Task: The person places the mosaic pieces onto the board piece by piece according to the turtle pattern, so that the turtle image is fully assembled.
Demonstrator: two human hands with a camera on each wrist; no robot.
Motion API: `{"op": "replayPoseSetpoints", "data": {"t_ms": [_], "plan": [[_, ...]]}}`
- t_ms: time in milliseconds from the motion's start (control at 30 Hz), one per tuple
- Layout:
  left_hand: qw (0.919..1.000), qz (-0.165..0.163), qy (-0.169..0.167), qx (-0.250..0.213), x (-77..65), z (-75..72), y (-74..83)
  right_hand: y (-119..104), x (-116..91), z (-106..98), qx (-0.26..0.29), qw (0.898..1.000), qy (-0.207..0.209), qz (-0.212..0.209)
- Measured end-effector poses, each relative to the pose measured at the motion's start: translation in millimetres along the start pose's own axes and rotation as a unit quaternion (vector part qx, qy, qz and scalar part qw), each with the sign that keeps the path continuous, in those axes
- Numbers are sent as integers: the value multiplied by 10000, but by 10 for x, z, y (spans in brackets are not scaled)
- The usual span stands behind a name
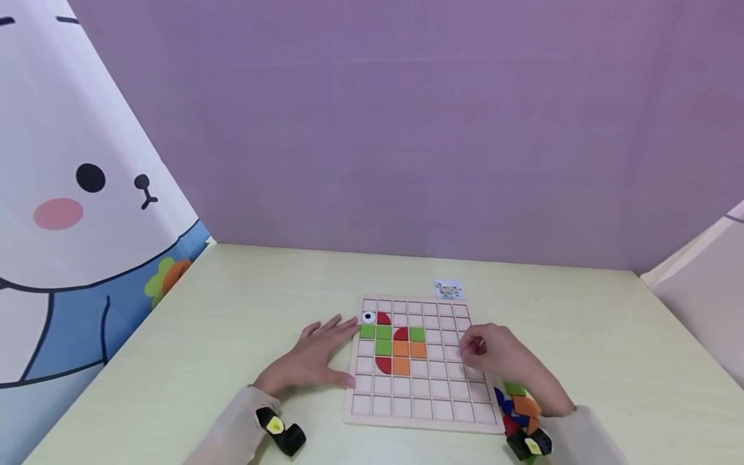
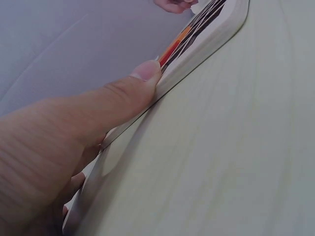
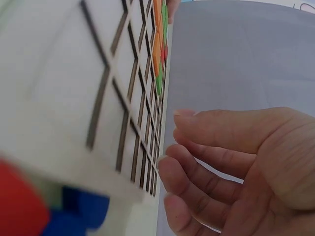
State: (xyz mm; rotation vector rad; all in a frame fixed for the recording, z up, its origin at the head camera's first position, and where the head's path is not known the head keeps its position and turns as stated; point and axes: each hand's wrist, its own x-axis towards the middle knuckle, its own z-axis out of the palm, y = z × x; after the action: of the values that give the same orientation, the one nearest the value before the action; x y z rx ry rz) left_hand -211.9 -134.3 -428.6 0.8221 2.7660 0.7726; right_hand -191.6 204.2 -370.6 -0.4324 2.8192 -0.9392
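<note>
A wooden grid board (image 1: 430,418) lies flat on the table. Set in its left half are a round eye tile (image 1: 368,317), red rounded tiles (image 1: 383,365), green square tiles (image 1: 383,347) and orange square tiles (image 1: 401,366). My left hand (image 1: 310,358) is spread at the board's left edge; in the left wrist view its thumb (image 2: 145,71) presses the rim. Over the board's right side is my right hand (image 1: 494,352), its fingers loosely bent. The right wrist view shows no piece between the thumb and fingers (image 3: 172,174).
Beside the board's lower right corner, partly under the right wrist, lies a pile of loose orange, green, blue and red pieces (image 1: 526,405). A small picture card (image 1: 449,289) lies behind the board. A purple cloth wall (image 1: 407,161) stands at the table's back.
</note>
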Motion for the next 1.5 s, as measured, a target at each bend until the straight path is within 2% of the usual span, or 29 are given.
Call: {"op": "replayPoseSetpoints", "data": {"t_ms": [300, 600, 933, 1500], "plan": [[10000, -28, 0, 36, 16, 12, -17, 152, -183, -89, -5, 9999, -28, 132], [10000, -5, 7, -23, 6, 17, -19, 327, -313, -131, -206, 9980, -60, 593], [10000, -25, 1, -33, 0, -9, 10, 497, -439, -203, -367, 9978, -133, 531], [10000, -3, -6, -20, 6, -7, 6, 635, -442, -209, -440, 9930, -198, 1074]]}}
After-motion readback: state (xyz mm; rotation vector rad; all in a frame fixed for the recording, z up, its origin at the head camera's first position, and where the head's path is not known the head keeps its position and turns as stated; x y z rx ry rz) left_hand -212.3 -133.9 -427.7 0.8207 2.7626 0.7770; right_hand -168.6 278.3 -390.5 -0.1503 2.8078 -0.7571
